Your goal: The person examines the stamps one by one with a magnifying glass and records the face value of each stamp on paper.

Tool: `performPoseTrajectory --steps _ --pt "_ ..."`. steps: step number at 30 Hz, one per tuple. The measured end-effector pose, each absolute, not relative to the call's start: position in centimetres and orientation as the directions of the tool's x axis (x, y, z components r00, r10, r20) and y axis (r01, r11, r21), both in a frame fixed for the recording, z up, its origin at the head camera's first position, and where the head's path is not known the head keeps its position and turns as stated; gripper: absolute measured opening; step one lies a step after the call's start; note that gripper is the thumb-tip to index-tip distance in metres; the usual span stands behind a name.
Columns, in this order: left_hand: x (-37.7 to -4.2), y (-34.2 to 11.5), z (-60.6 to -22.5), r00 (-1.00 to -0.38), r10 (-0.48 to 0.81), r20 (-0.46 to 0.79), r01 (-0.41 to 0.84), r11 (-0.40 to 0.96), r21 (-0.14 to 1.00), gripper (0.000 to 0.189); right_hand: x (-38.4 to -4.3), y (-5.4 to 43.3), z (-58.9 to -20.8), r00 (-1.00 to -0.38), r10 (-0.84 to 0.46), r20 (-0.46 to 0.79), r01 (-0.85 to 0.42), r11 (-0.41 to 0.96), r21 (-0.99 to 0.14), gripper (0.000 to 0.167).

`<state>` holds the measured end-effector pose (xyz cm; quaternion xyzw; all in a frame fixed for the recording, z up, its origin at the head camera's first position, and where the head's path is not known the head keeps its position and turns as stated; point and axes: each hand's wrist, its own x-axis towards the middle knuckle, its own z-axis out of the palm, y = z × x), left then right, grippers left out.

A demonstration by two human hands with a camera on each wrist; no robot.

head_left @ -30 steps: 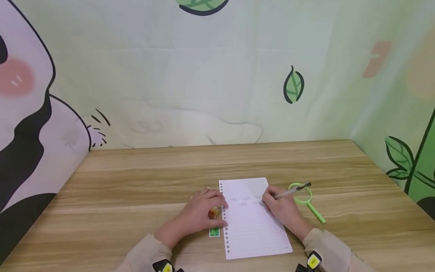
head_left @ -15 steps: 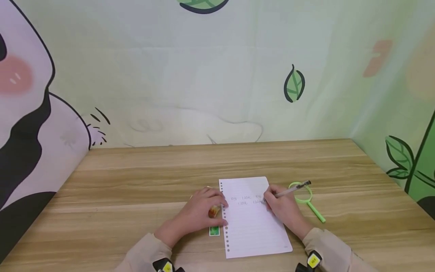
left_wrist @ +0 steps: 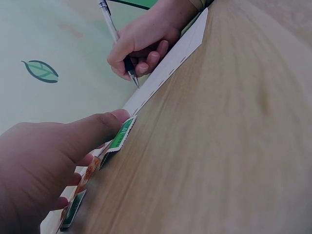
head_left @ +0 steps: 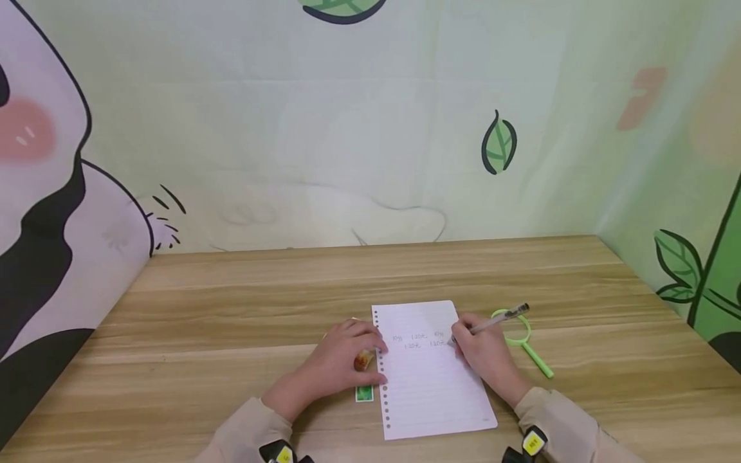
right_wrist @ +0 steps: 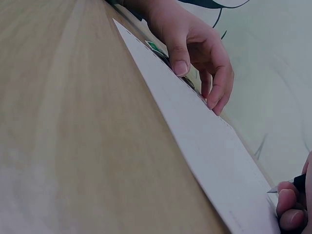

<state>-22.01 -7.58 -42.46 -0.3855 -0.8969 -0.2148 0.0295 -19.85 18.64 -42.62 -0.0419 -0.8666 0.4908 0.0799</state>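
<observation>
A ruled loose-leaf sheet [head_left: 434, 392] with punched holes down its left side lies on the table, with two short lines of handwriting on its upper half. My right hand [head_left: 485, 352] grips a clear pen [head_left: 496, 319] with a dark grip [left_wrist: 128, 66]. The pen's tip is at the sheet, right of the second line of writing. My left hand [head_left: 341, 360] rests its thumb and fingertips along the punched edge. Under and beside it are a green postage stamp [head_left: 365, 393], an orange-patterned stamp [head_left: 364, 361] and another dark green stamp [left_wrist: 74, 210], each partly covered.
A light green magnifying glass [head_left: 539, 361] lies right of the sheet, its ring partly behind the pen and right hand. The wood-grain table [head_left: 260, 283] meets a cloth backdrop [head_left: 347, 148] printed with leaves and a panda at its back and sides.
My right hand and the pen have shifted slightly right along the second line, and the pen's upper end has risen a little. The left hand and sheet stay put.
</observation>
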Motion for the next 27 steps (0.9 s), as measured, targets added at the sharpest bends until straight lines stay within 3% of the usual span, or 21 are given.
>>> performPoseTrajectory --steps 9,17,27 --pt "-22.0 -7.6 -42.6 -0.702 0.676 0.224 0.704 0.611 0.363 0.037 -20.0 18.8 -42.7 -0.987 0.132 0.093 -0.024 0.450 -0.893 0.020" --pt "-22.1 -7.6 -42.7 -0.702 0.677 0.221 0.705 0.615 0.353 0.038 -20.2 18.9 -42.1 -0.994 0.065 0.092 -0.049 0.485 -0.873 0.013" --pt "-22.1 -7.8 -42.6 -0.703 0.677 0.217 0.703 0.615 0.357 0.038 -20.4 19.0 -40.5 -0.999 0.040 0.003 0.016 0.461 -0.887 0.017"
